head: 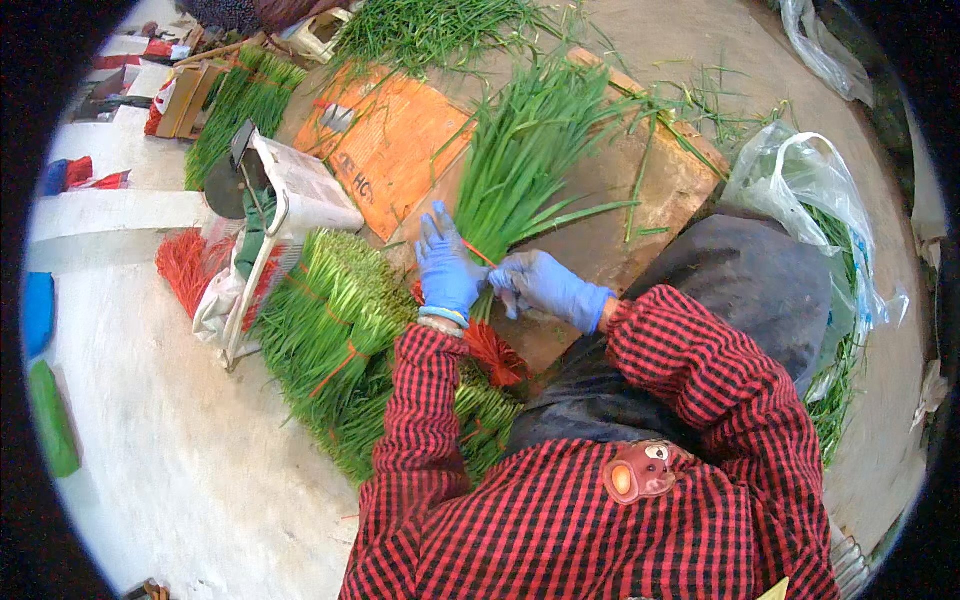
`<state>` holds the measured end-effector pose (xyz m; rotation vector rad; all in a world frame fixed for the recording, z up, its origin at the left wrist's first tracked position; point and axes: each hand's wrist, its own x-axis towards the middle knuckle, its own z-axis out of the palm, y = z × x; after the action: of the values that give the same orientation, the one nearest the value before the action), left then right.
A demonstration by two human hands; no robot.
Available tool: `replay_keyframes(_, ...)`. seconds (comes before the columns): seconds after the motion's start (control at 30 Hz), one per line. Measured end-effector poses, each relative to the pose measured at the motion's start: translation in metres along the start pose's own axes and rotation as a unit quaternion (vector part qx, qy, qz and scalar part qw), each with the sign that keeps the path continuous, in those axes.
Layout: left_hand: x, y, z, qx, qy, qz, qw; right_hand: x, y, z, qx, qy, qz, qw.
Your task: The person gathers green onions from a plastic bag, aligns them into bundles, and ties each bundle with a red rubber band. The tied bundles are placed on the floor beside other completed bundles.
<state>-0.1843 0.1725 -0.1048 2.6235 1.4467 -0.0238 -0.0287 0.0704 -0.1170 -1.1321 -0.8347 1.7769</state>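
A bundle of long green leafy stalks, perhaps garlic chives (525, 157), lies on a wooden board (592, 255) before me. An orange-red tie (478, 253) crosses the bundle near its stem end. My left hand (450, 266), in a blue glove, rests against the bundle's left side with its fingers stretched out. On the right, my right hand (551, 289), also gloved in blue, has its fingers bent and pinched at the tie's end; the fingertips partly hide it. Below the hands is a bunch of red ties (495, 354).
Tied green bundles (330, 315) are piled at left, beside a cut-open white container (307, 184) and red strands (187, 262). An orange panel (390, 142) lies beyond the board. Loose greens (442, 30) lie at the top; a clear plastic bag (817, 195) holds more at right.
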Motion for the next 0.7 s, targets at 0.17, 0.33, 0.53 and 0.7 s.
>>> replay_keyframes(0.17, -0.005, 0.011, 0.018, 0.025, -0.074, -0.058, 0.995, -0.010, -0.012, 0.019, -0.044, 0.107, -0.040, 0.992)
replay_keyframes(0.33, -0.020, 0.026, 0.049, 0.235, 0.188, 0.014, 0.954, -0.021, -0.040, 0.042, -0.174, 0.133, -0.093, 0.971)
replay_keyframes(0.53, -0.036, 0.040, 0.010, 0.141, 0.062, 0.082, 0.985, -0.060, -0.003, 0.007, -0.334, 0.049, 0.004, 0.941)
replay_keyframes(0.7, -0.022, 0.049, -0.003, 0.042, -0.067, 0.023, 0.997, -0.069, 0.023, 0.006, -0.310, 0.033, -0.044, 0.949)
